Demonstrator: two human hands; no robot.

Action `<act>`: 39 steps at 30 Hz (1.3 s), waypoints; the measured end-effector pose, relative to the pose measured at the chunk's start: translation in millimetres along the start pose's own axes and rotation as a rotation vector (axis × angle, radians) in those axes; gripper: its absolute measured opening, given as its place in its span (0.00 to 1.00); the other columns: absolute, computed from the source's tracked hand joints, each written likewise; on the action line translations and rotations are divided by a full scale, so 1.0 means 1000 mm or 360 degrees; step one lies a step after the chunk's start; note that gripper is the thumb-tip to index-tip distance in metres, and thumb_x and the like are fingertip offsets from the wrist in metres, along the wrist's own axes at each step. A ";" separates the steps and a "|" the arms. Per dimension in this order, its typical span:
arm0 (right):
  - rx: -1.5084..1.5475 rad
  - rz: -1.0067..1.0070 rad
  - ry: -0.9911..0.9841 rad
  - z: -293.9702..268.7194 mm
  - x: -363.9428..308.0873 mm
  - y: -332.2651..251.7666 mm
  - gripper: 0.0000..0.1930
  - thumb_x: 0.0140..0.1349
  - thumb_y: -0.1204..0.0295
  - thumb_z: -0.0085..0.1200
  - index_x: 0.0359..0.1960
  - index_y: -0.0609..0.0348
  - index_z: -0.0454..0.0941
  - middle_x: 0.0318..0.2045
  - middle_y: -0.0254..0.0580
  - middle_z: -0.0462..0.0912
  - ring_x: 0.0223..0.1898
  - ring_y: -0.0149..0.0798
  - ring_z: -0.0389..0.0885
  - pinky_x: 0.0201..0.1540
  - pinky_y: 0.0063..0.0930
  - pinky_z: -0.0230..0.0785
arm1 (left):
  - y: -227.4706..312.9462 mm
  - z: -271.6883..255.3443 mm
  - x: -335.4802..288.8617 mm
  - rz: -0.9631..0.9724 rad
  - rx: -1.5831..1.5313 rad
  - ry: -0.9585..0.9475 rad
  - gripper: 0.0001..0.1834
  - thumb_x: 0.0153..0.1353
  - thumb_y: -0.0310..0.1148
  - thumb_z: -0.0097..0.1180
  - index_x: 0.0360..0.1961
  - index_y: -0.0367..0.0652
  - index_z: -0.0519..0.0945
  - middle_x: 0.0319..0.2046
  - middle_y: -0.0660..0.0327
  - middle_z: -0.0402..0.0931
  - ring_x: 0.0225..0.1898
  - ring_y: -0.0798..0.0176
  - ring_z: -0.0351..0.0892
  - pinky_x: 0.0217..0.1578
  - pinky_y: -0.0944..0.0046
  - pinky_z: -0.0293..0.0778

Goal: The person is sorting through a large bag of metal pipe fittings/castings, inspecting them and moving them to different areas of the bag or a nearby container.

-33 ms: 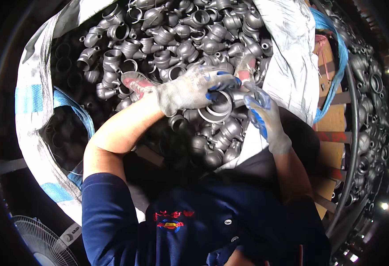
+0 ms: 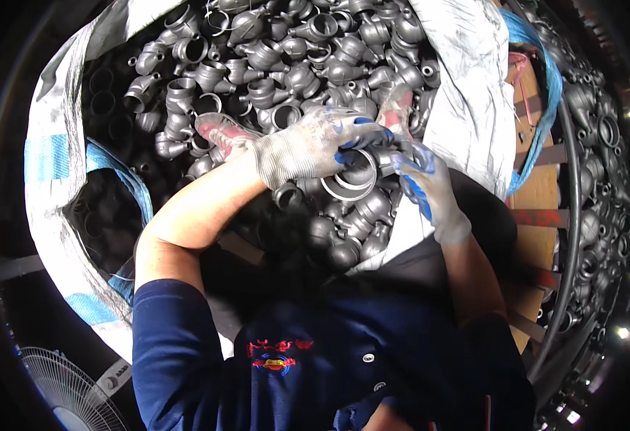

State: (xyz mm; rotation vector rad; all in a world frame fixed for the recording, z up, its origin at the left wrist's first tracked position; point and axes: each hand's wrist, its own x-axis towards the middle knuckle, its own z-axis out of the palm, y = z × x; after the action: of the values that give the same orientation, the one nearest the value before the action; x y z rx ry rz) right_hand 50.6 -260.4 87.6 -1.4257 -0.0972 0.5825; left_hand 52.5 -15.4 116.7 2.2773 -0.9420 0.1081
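Note:
My left hand (image 2: 318, 141), in a white knit glove with blue coating, is closed round a grey moulded plastic fitting (image 2: 358, 174). The fitting's wide round mouth points toward me, and its narrower end lies toward my right hand. My right hand (image 2: 427, 184), gloved the same way, is at that narrow end with its fingers bent in. What its fingertips pinch is too small and hidden to name. Below both hands lie several more grey fittings (image 2: 369, 215) of the same rounded kind.
A large white woven bag (image 2: 469, 93) with blue straps (image 2: 548, 86) surrounds a heap of grey fittings (image 2: 264, 54). My shoes (image 2: 223, 131) rest among them. Wooden slats (image 2: 536, 248) and a dark curved rail (image 2: 572, 215) stand right, with more fittings beyond. A fan (image 2: 67, 391) is lower left.
My right hand has shifted very slightly at the fitting's narrow end. My left hand keeps its hold in nearly the same place.

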 end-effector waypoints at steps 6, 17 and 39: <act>0.0305 0.0099 0.0017 0.000 -0.015 0.002 0.11 0.60 0.74 0.53 0.44 0.64 0.74 0.27 0.28 0.74 0.20 0.16 0.66 0.20 0.10 0.57 | 0.022 0.002 -0.012 -0.0694 -0.0799 0.0445 0.22 0.54 0.32 0.60 0.49 0.36 0.73 0.45 0.55 0.75 0.44 0.68 0.75 0.42 0.68 0.73; 0.0520 0.0181 0.0055 0.003 -0.020 0.000 0.14 0.63 0.69 0.48 0.47 0.64 0.73 0.23 0.36 0.76 0.14 0.20 0.64 0.17 0.10 0.54 | 0.020 0.085 -0.052 -0.1020 -0.2725 0.1060 0.20 0.67 0.41 0.42 0.56 0.42 0.67 0.47 0.58 0.73 0.43 0.65 0.77 0.43 0.66 0.76; 0.0144 0.0000 -0.0086 0.017 -0.023 -0.004 0.09 0.60 0.76 0.50 0.41 0.65 0.73 0.25 0.37 0.78 0.24 0.24 0.76 0.25 0.12 0.66 | 0.008 0.108 -0.060 -0.1079 -0.3109 0.0993 0.24 0.67 0.47 0.42 0.57 0.43 0.66 0.48 0.56 0.74 0.45 0.62 0.78 0.41 0.61 0.79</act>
State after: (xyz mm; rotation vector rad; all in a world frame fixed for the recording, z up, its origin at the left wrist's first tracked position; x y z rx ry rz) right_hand 25.7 -255.6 100.7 -1.3224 -0.1122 0.6185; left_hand -15.1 -48.8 18.3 0.4789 0.2490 -0.2795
